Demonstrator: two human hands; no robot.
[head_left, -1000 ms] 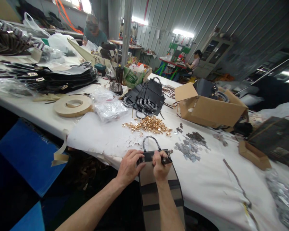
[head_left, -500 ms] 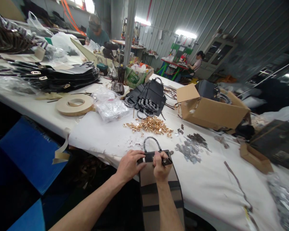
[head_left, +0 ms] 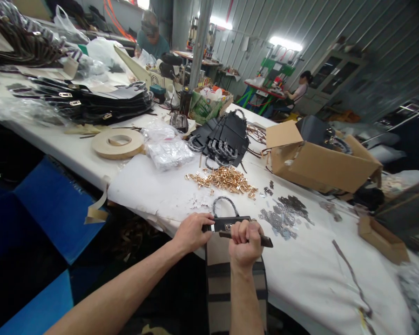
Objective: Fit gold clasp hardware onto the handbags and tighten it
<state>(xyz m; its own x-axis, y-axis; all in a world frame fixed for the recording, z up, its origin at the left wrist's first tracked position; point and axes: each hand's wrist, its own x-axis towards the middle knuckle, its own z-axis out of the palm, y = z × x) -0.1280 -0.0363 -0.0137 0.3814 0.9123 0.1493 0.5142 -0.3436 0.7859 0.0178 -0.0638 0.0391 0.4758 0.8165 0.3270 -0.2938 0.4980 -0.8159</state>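
At the table's front edge lies a bag piece [head_left: 223, 277], dark with beige sections and a looped handle [head_left: 225, 201] at its top. My left hand [head_left: 192, 232] grips its upper left corner, thumb below and fingers on top. A small metal fitting [head_left: 228, 227] shows on the dark top band. My right hand [head_left: 246, 241] is closed in a fist around a dark bar-shaped tool [head_left: 267, 241], held crosswise just over the band. Its exact kind is not clear. Beyond the handle is a pile of gold-coloured metal fittings [head_left: 232, 179], with flat grey metal plates [head_left: 281, 218] to the right.
Black handled pieces [head_left: 226, 137] are stacked behind the gold pile. An open cardboard box [head_left: 321, 163] stands at right, a tape roll [head_left: 117, 144] and plastic packets [head_left: 169, 153] at left. Two people sit at the back, one at left [head_left: 153, 44], one at right [head_left: 299, 90].
My right hand has turned and shifted slightly right, bringing the tool from a steep hold to lying crosswise. The metal fitting on the band is now uncovered. My left hand keeps its hold.
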